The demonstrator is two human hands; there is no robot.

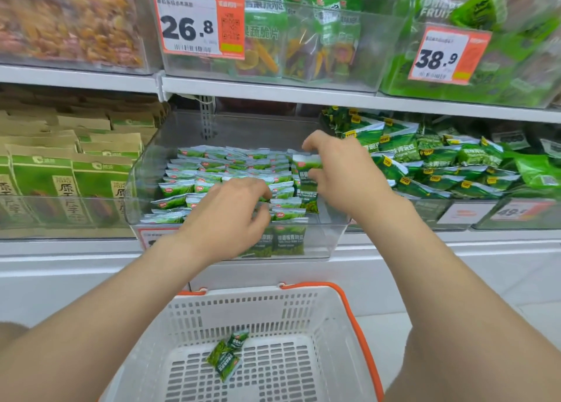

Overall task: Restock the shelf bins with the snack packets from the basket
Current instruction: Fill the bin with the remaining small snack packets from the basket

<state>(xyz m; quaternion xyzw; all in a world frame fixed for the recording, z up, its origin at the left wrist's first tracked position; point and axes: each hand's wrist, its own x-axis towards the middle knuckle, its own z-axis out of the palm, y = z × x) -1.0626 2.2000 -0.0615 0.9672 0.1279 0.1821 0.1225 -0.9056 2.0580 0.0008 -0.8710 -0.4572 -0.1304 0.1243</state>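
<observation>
A clear plastic shelf bin (142, 170) on the middle shelf holds rows of small green-and-white snack packets (212, 170). My left hand (224, 216) reaches over the bin's front rim, fingers curled down onto the packets at the front. My right hand (343, 170) is inside the bin at its right side, pinching an upright green packet (306, 167). Below, a white basket with orange rim (349, 307) holds three green packets (227, 356) on its floor.
To the right, another bin holds loose green pea packets (440, 161). Brown-and-green boxes (60, 177) fill the bin on the left. The upper shelf carries bins with price tags 26.8 (197, 25) and 38.9 (446, 55). White shelf base and floor lie behind the basket.
</observation>
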